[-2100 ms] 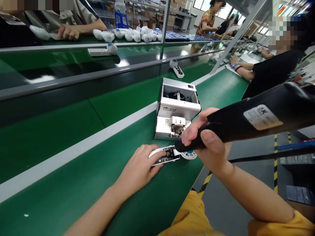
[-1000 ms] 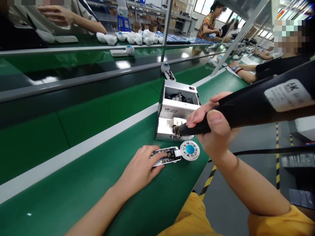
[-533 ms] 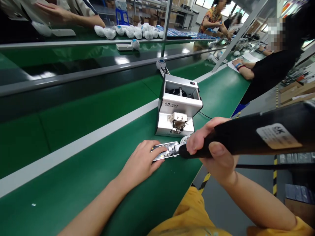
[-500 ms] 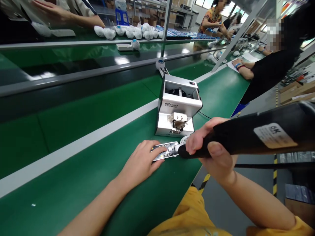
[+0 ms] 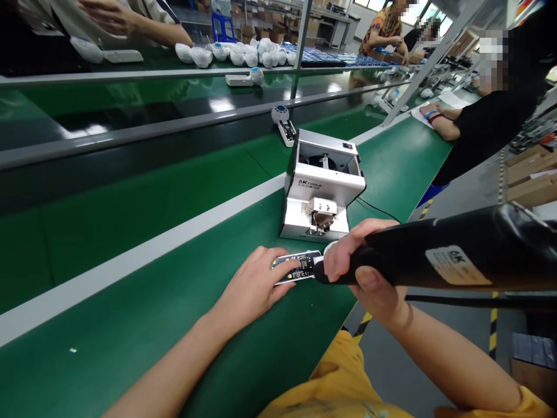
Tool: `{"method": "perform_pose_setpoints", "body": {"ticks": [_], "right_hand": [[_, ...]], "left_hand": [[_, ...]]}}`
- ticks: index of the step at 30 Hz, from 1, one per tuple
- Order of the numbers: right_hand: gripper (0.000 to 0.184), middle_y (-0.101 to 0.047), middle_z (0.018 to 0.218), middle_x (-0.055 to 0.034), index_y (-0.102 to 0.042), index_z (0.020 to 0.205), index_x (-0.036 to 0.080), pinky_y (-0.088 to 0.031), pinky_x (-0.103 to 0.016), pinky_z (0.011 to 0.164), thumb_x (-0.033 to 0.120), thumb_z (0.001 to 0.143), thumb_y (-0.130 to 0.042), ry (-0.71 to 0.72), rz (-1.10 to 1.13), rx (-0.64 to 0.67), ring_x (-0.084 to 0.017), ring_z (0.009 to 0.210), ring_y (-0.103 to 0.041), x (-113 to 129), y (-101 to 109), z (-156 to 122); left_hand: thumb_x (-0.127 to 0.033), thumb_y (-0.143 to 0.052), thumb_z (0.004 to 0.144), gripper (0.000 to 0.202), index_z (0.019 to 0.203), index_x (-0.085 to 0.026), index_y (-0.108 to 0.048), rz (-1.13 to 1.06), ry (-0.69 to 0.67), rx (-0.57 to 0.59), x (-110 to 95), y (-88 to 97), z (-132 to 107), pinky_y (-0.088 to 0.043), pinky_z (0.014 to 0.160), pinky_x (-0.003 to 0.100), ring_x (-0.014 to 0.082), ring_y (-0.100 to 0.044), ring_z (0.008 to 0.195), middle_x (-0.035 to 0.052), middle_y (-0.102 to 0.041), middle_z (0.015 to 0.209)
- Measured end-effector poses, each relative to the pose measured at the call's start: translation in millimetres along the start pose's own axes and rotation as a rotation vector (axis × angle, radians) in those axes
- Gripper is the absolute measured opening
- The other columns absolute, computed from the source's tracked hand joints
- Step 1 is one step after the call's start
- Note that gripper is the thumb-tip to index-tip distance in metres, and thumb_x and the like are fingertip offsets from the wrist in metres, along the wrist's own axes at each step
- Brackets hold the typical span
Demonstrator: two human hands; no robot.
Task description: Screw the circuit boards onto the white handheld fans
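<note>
My left hand [image 5: 255, 280] rests on a long circuit board [image 5: 298, 267] on the green conveyor belt [image 5: 130, 278], with its fingers across the board. My right hand [image 5: 363, 261] grips a black electric screwdriver [image 5: 452, 267], whose tip sits at the board's right end. A white disc with a blue centre [image 5: 331, 246] is mostly hidden behind my right hand. Just beyond stands a silver 6K Tools screw feeder [image 5: 322, 188], with its nose facing me.
Another board with a disc [image 5: 282, 123] lies beyond the feeder, past a grey rail [image 5: 174, 125]. Several white domed parts [image 5: 235, 56] line the far bench, where a co-worker's hands [image 5: 108, 17] work. Another co-worker's arms [image 5: 439, 119] rest at the right. Grey floor lies below the belt edge.
The screwdriver has swung from the feeder's nose down to the board's right end, now covering most of the disc. My left hand stays on the board.
</note>
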State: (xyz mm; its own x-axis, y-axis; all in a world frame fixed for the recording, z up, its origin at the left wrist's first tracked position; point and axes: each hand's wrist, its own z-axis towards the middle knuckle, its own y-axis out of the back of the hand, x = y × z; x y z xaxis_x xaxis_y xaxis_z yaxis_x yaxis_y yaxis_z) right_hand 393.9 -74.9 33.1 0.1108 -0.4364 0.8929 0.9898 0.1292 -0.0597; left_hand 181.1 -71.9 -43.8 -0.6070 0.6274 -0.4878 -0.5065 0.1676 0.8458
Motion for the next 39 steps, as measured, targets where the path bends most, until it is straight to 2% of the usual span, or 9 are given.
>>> {"method": "perform_pose_setpoints", "body": {"ticks": [5,11,17,20,22,24,27,31,39], "right_hand": [[0.024,-0.064,0.065,0.0041,-0.061,0.104,0.025,-0.05,-0.035,0.047,0.032,0.086,-0.075,0.166,0.16,-0.116,-0.017,0.047,-0.058,26.2,-5.4,38.4],[0.024,-0.059,0.06,0.006,-0.059,0.093,0.027,-0.049,-0.036,0.051,0.033,0.081,-0.079,0.247,0.09,-0.304,-0.017,0.046,-0.056,23.9,-13.8,74.3],[0.027,-0.06,0.062,0.0071,-0.058,0.1,0.027,-0.05,-0.034,0.052,0.037,0.086,-0.077,0.182,0.085,-0.124,-0.016,0.048,-0.056,17.7,-13.3,58.5],[0.025,-0.061,0.068,0.0061,-0.058,0.11,0.03,-0.052,-0.036,0.056,0.04,0.092,-0.072,0.136,0.1,0.0,-0.016,0.052,-0.058,13.3,-21.0,44.7],[0.016,-0.059,0.071,0.0047,-0.06,0.104,0.029,-0.055,-0.038,0.059,0.041,0.095,-0.068,0.124,0.108,0.032,-0.017,0.055,-0.059,5.7,-30.1,38.6],[0.015,-0.056,0.07,0.0039,-0.06,0.092,0.028,-0.055,-0.038,0.059,0.042,0.096,-0.066,0.142,0.118,0.037,-0.017,0.055,-0.059,-3.7,-39.8,35.9],[0.017,-0.058,0.069,0.0051,-0.059,0.099,0.028,-0.056,-0.039,0.061,0.041,0.094,-0.069,0.16,0.145,0.019,-0.017,0.053,-0.06,-15.8,-50.9,35.6],[0.023,-0.064,0.066,0.0031,-0.059,0.091,0.027,-0.058,-0.048,0.079,0.046,0.091,-0.071,0.105,0.079,-0.014,-0.022,0.066,-0.066,-22.9,-57.6,36.7],[0.031,-0.062,0.059,0.0058,-0.058,0.096,0.025,-0.051,-0.032,0.048,0.038,0.081,-0.082,-0.008,0.168,0.044,-0.016,0.047,-0.056,-31.4,-70.3,51.0]], "left_hand": [[-0.035,-0.074,0.09,0.068,0.148,-0.025,-0.04,-0.052,0.118,-0.032,5.7,7.8,-8.3,-0.049,0.103,0.05,0.0319,-0.055,0.123,0.0122,-0.057,0.138],[-0.032,-0.072,0.091,0.061,0.144,-0.022,-0.044,-0.061,0.18,-0.022,11.2,7.2,-13.6,-0.052,0.093,0.046,0.0302,-0.061,0.11,0.0104,-0.065,0.121],[-0.03,-0.077,0.087,0.071,0.146,-0.02,-0.038,-0.066,0.183,-0.048,8.2,-0.8,-9.9,-0.05,0.094,0.046,0.0307,-0.061,0.11,0.0114,-0.065,0.123],[-0.028,-0.079,0.085,0.076,0.147,-0.02,-0.035,-0.068,0.18,-0.061,7.7,-0.6,-8.9,-0.051,0.093,0.047,0.0309,-0.062,0.11,0.0107,-0.065,0.121],[-0.028,-0.079,0.085,0.079,0.148,-0.021,-0.033,-0.068,0.172,-0.073,7.0,0.4,-8.9,-0.051,0.093,0.047,0.031,-0.062,0.109,0.0101,-0.066,0.121],[-0.028,-0.08,0.084,0.079,0.147,-0.022,-0.032,-0.07,0.165,-0.08,5.9,1.4,-9.0,-0.051,0.093,0.047,0.0313,-0.062,0.109,0.0098,-0.066,0.12],[-0.027,-0.079,0.085,0.075,0.145,-0.023,-0.035,-0.074,0.164,-0.079,4.2,1.4,-9.1,-0.052,0.09,0.047,0.0317,-0.063,0.108,0.0093,-0.066,0.117],[-0.028,-0.08,0.084,0.077,0.145,-0.024,-0.034,-0.086,0.153,-0.102,4.5,-1.8,-8.7,-0.052,0.09,0.047,0.032,-0.063,0.108,0.0101,-0.064,0.12],[-0.036,-0.08,0.084,0.084,0.149,-0.022,-0.029,-0.097,0.124,-0.147,11.8,-10.1,-10.0,-0.053,0.091,0.051,0.0337,-0.063,0.108,0.012,-0.064,0.12]]}}
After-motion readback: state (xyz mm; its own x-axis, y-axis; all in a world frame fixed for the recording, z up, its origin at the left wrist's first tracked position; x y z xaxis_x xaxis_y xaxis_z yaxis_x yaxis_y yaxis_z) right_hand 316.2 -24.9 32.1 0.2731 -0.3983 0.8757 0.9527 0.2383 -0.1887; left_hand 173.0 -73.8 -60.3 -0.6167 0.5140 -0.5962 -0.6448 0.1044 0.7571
